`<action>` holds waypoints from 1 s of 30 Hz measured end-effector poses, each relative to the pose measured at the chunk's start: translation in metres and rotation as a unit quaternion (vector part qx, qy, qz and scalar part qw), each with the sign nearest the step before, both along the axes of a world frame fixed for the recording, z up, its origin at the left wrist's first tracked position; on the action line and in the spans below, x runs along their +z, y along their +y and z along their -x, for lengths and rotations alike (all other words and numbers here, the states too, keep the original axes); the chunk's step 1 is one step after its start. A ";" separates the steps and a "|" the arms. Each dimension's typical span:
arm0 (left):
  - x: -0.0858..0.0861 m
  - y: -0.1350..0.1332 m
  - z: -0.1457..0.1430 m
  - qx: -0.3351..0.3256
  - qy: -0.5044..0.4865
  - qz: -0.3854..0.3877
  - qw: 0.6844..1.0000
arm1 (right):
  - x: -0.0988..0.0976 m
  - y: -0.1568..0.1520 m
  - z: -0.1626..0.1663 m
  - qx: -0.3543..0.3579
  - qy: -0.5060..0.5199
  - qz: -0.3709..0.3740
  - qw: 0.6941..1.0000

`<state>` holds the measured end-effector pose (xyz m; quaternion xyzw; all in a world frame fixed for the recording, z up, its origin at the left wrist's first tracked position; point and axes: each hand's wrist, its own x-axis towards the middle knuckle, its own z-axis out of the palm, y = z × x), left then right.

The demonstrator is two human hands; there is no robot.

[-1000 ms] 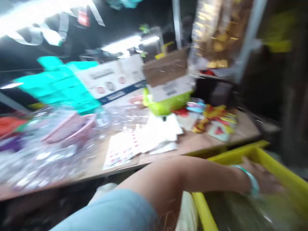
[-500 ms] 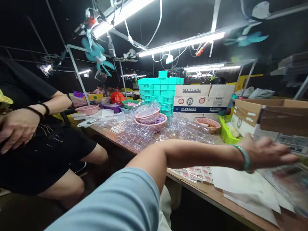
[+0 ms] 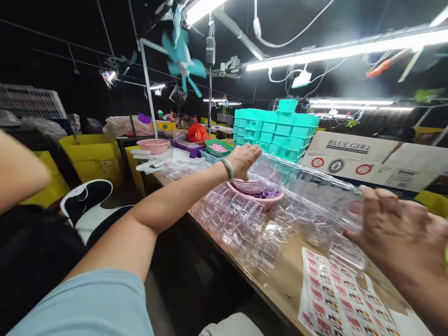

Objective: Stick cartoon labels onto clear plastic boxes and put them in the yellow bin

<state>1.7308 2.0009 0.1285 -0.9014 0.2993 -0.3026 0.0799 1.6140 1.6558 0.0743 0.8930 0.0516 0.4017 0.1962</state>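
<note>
A long clear plastic blister strip (image 3: 308, 184) stretches between my two hands above the table. My left hand (image 3: 247, 158), with a pale green bangle on the wrist, is closed on the strip's far left end, just above a stack of pink baskets (image 3: 257, 190) with purple pieces inside. At the near right, my right hand (image 3: 395, 228) has its fingers curled over the strip's other end. Several small clear plastic cases (image 3: 238, 224) lie on the wooden table (image 3: 290, 280) under the strip. A sheet of red-printed stickers (image 3: 339, 298) lies below my right hand.
Stacked teal boxes (image 3: 276, 126) and a "BLUE GIRL" carton (image 3: 367, 156) line the table's back. Farther off stand a green basket (image 3: 219, 148), a pink basket (image 3: 154, 145) and a red bag (image 3: 198, 133). Another person's arm (image 3: 21, 168) shows at left, before yellow bins (image 3: 91, 154).
My view has swung left along the table. My left hand moved from over the papers at right to above the pink baskets. My right hand came into view, and the clear strip now spans both hands.
</note>
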 end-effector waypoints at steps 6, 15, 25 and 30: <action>-0.040 0.175 -0.045 0.087 0.049 0.029 0.995 | 0.007 0.175 -0.086 0.075 0.062 0.020 0.995; -0.154 0.254 -0.051 0.205 0.060 0.237 0.948 | 0.032 0.280 -0.179 0.245 0.066 0.135 0.958; -0.252 0.207 -0.052 0.321 0.078 0.415 0.848 | 0.064 0.358 -0.283 0.316 0.134 0.370 0.863; -0.239 0.230 -0.050 0.291 0.078 0.386 0.872 | 0.062 0.352 -0.265 0.302 0.122 0.341 0.882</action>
